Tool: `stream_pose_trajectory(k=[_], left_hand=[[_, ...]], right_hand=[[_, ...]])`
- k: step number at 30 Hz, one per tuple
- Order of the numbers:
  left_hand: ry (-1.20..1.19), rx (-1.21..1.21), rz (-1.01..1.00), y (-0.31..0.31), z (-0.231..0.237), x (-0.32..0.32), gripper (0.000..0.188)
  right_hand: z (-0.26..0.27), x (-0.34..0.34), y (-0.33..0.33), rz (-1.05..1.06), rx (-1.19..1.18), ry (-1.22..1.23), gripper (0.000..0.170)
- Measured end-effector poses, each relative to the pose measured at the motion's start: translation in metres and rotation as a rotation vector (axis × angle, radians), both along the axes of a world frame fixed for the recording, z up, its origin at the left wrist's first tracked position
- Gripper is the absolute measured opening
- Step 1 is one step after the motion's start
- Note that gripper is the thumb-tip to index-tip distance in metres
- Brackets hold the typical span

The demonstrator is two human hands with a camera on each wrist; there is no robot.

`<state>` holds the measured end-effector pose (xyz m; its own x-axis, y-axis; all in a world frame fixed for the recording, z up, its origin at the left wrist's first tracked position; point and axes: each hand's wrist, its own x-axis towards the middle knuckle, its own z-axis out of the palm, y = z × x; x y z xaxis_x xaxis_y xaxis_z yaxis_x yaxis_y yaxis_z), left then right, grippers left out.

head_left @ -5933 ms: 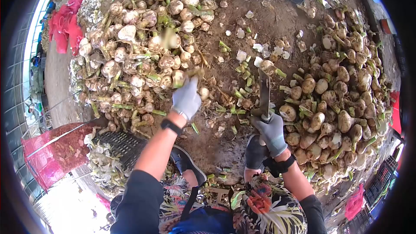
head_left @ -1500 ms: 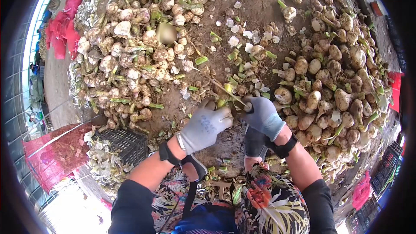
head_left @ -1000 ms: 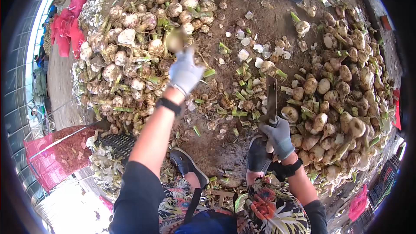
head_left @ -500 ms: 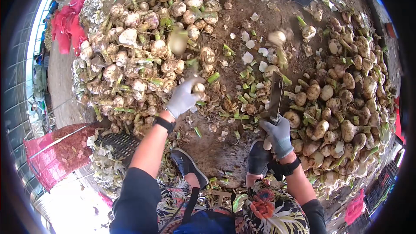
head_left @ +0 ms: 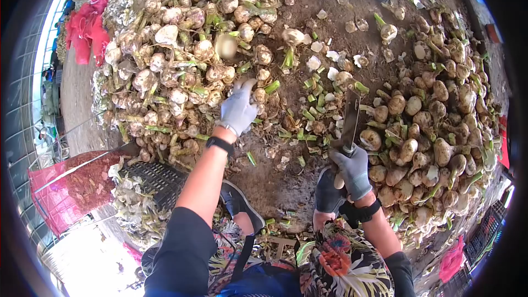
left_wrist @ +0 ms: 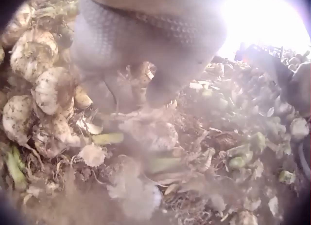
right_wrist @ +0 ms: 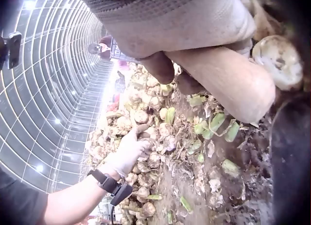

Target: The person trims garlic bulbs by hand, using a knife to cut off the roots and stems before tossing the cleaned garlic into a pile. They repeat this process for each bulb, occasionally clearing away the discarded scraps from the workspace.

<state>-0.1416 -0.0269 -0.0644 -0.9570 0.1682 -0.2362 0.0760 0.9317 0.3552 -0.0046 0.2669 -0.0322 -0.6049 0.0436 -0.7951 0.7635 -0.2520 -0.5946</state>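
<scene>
- Left of centre, our left hand point(head_left: 238, 111) points up-frame; a garlic bulb point(head_left: 259, 95) sits just right of its fingertips, long axis unclear. Whether they pinch anything, we cannot tell.
- Right of centre, our right hand point(head_left: 352, 171) grips a knife point(head_left: 350, 118), blade up-frame, farther from that bulb.

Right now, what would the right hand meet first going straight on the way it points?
Led by its knife, the right hand would probably meet the green-stemmed bulb near the knife's tip, though depth is unclear and it might pass above.
</scene>
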Motion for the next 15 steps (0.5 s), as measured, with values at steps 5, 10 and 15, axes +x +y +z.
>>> stream_pose_trajectory(k=[5,10,15], left_hand=[[-0.189,-0.102,0.07,0.022,-0.004,-0.001,0.048],[-0.429,0.866,0.329,0.051,0.044,0.041,0.051],[-0.616,1.34,0.409,0.057,0.046,0.086,0.065]], right_hand=[[-0.005,0.008,-0.002,0.059,0.056,0.102,0.016],[0.015,-0.009,-0.015,0.467,0.524,0.402,0.029],[0.031,-0.02,-0.023,0.821,0.86,0.669,0.026]])
